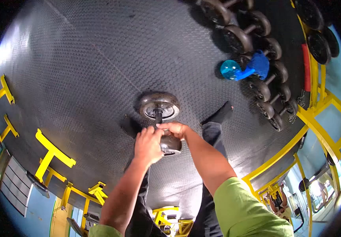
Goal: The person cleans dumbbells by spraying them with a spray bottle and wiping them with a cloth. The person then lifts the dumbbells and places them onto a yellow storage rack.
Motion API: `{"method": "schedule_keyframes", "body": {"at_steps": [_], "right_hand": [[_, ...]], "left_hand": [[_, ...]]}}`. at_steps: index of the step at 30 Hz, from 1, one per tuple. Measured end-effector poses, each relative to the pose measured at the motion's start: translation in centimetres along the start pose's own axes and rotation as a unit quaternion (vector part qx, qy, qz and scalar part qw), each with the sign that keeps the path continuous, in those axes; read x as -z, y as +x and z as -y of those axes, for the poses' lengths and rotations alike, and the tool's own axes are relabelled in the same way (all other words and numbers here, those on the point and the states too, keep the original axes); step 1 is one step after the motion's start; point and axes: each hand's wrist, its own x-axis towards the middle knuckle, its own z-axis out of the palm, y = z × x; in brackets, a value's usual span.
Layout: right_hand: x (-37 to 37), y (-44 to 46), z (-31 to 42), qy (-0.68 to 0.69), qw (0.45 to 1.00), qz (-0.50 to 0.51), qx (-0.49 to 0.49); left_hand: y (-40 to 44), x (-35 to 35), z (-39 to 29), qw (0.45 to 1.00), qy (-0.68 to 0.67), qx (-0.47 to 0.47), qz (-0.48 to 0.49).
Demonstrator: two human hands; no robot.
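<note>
A dark dumbbell [160, 101] with two round weights stands in the middle of the view, between the person's feet, its far weight on the black textured floor. My left hand [148, 144] is at the near weight and the handle, its fingers curled against them. From the right, my right hand [173, 129] reaches across the top of the near weight, with its fingers bent at the handle close to my left fingertips. Both hands touch the dumbbell, and they partly hide the handle and the near weight [171, 145].
Several dumbbells [237, 38] lie in rows at the upper right. A blue cloth [259, 65] and a round turquoise bottle [230, 70] are among or beside them. Yellow frames [52, 154] stand left and right. Dark shoes [219, 113] flank the dumbbell.
</note>
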Motion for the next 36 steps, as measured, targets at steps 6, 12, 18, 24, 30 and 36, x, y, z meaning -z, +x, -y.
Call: {"method": "schedule_keyframes", "body": {"at_steps": [6,12,18,24,30,36], "right_hand": [[-3.9,3.2,-0.7,0.162,0.987,0.000,-0.016],[-4.5,2.5,-6.2,0.154,0.978,-0.094,0.107],[-6.0,-14.1,-8.1,0.124,0.942,-0.212,0.228],[-7.0,-34.0,-10.2,0.104,0.904,-0.214,0.355],[-5.5,-52.2,-14.8,0.182,0.854,-0.196,0.446],[-2.5,-61.7,-18.2,0.278,0.782,-0.303,0.468]], "left_hand": [[-5.7,-7.8,1.8,0.998,-0.048,-0.011,-0.050],[-14.0,-3.7,-2.1,0.983,-0.165,0.022,-0.076],[-18.6,3.1,-8.0,0.971,-0.166,-0.029,-0.169],[-22.3,12.7,-21.6,0.971,-0.020,-0.177,-0.158],[-21.9,17.6,-37.7,0.945,0.008,-0.307,-0.108],[-16.0,23.2,-47.9,0.914,0.090,-0.395,0.001]]}}
